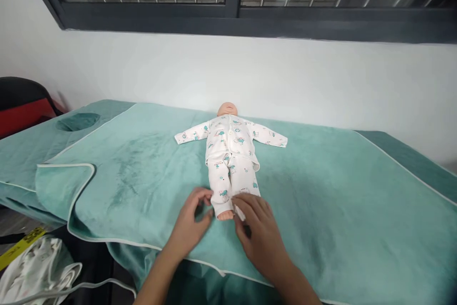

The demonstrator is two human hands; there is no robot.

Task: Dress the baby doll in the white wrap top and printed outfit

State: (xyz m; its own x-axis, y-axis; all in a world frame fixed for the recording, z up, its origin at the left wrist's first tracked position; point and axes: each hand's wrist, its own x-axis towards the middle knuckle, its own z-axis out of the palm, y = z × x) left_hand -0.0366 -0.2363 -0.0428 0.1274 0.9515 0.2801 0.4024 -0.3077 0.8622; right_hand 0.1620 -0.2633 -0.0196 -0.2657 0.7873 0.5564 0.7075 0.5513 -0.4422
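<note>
A baby doll lies on its back on a teal blanket, head toward the wall, arms spread. It wears a white printed top and trousers. My left hand rests on the blanket beside the doll's near trouser leg, fingers curved and apart, thumb close to the bare foot. My right hand covers the other trouser cuff, its fingers bent together over the fabric; what they pinch is hidden.
The blanket covers a padded table with a face hole at the far left. A white wall and a dark window frame stand behind. White printed cloth lies low at the left, and a dark chair is further back.
</note>
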